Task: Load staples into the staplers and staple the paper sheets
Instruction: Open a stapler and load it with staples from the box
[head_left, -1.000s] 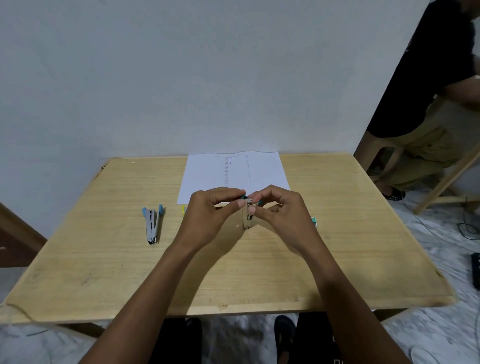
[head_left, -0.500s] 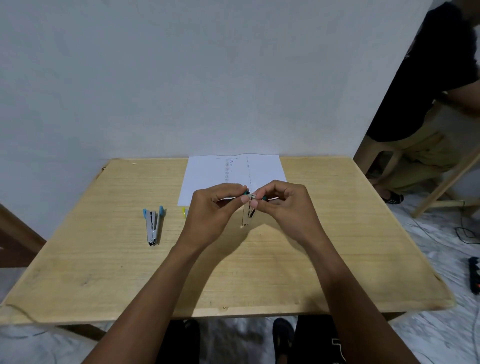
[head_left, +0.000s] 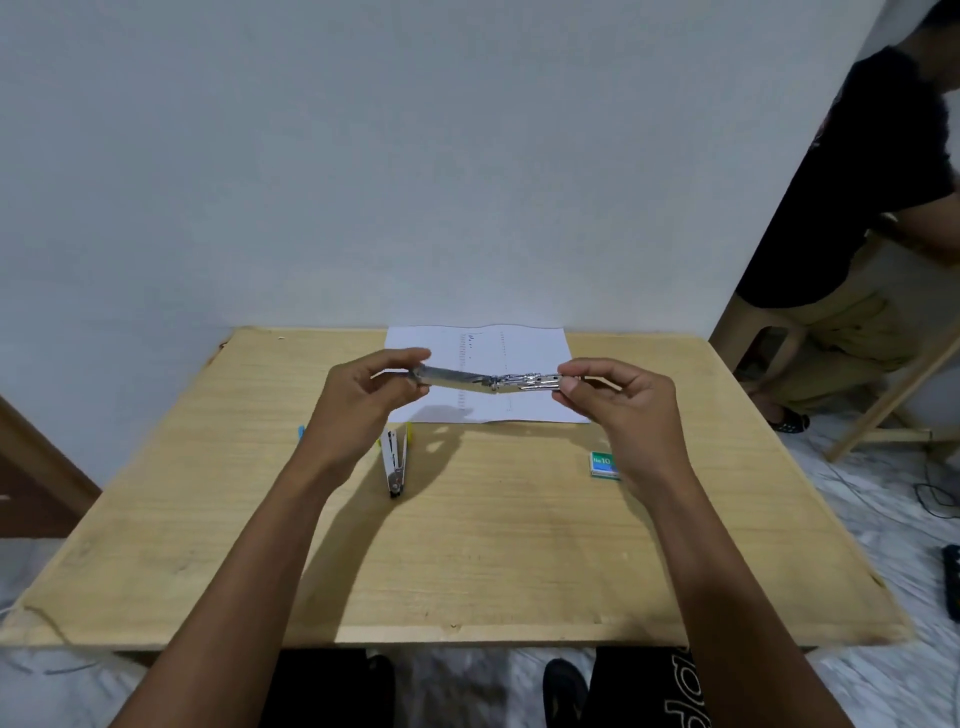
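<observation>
The left hand (head_left: 358, 400) and the right hand (head_left: 623, 410) each pinch one end of a stapler (head_left: 478, 378), which is spread open flat and held level above the paper sheets (head_left: 519, 343) at the far edge of the surface (head_left: 519, 545). A small green staple box (head_left: 604, 464) lies just beside the right wrist, its contents not visible. A second stapler (head_left: 395, 462) lies open near the left wrist.

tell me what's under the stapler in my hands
The paper sheets lie on the table below the opened stapler, which the left hand and right hand hold in the air. The stapler and fingers cover a strip of the sheets, so anything there is hidden.
</observation>
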